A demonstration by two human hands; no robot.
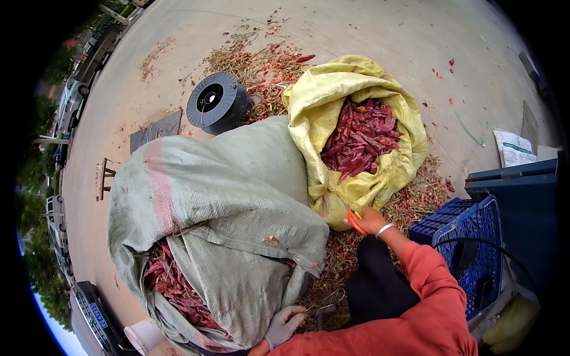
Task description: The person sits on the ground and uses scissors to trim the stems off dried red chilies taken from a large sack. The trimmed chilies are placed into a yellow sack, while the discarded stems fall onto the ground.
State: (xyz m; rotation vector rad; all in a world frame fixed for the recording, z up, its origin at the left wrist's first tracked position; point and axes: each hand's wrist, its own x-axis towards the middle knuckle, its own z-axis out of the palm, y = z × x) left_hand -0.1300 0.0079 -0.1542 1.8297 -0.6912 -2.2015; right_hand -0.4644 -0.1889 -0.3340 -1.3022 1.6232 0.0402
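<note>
My right hand point(372, 220), bare with a silver bangle at the wrist, is closed on orange-handled scissors point(356, 221) beside the lower edge of a yellow woven sack point(352, 75). That sack stands with its mouth rolled back, showing dried red chili peppers point(363, 135). My left hand point(285, 325), in a pale glove, rests by the bottom edge of a grey-green woven sack point(222, 191); its fingers are bent, and whether they grip anything is unclear. More dried red chilies point(178, 285) show through the opening of this sack. A thin pale strand lies just right of the glove.
Cut stems and chili bits point(249, 60) litter the concrete. A black spool point(216, 102) stands beyond the sacks. On the right are a blue plastic crate point(474, 244), a black cable and a dark blue box point(516, 191). A white bucket point(144, 336) stands at lower left. Vehicles are parked far left.
</note>
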